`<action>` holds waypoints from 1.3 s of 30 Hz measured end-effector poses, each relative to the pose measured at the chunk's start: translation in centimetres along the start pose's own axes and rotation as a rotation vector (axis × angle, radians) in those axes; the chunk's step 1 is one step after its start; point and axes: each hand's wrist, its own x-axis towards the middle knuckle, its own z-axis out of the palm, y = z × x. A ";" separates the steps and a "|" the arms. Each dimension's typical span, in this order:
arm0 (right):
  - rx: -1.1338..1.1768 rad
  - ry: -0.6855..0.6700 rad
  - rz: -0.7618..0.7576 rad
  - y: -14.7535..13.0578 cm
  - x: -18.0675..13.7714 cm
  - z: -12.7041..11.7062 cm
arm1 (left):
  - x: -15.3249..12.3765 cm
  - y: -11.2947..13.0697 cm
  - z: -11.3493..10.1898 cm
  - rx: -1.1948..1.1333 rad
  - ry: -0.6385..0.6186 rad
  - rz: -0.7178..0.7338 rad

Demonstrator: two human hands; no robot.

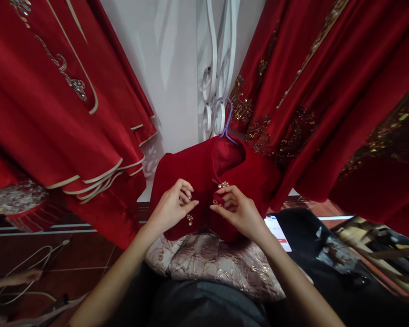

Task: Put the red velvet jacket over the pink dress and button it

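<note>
A red velvet garment [191,170] hangs from a purple hanger [229,118] in front of me, its neck opening facing up. Below the neck, a pearl-and-gold ornament [222,184] sits on the front edge; another pearl ornament [190,220] lies lower on the left panel. My left hand [173,204] is curled at the left panel, its fingers bent around a gold beaded ornament that shows partly between them. Opposite it, my right hand [236,209] is curled at the front edge, thumb and fingers around a small red-and-gold ornament. Fingers hide most of both pieces.
Red satin garments with pale piping [98,91] hang at left, and red ones with gold sequins [313,100] at right. Behind stands a white scrollwork frame [221,68]. Patterned fabric [218,261] covers my lap. A lit phone [277,232] lies right; a pale cable [44,259] lies left.
</note>
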 end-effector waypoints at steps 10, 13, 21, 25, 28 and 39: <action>0.112 -0.016 0.034 0.3 0.1 -0.3 | 0.3 -1.2 0.3 0.394 0.031 -0.003; 0.114 0.004 0.009 0.6 0.3 -0.1 | 0.4 -1.1 0.4 0.355 0.067 0.016; 0.122 0.034 -0.065 1.9 1.9 3.2 | 0.9 -1.5 0.0 0.202 0.061 0.007; 0.131 0.072 -0.079 2.4 3.0 4.8 | 1.2 -2.2 0.2 0.101 0.047 -0.024; 0.122 0.070 -0.076 2.6 3.5 5.1 | 1.3 -2.5 0.1 0.061 0.029 -0.019; 0.103 0.107 -0.081 2.5 3.3 5.1 | 1.0 -2.2 0.2 0.047 0.015 -0.025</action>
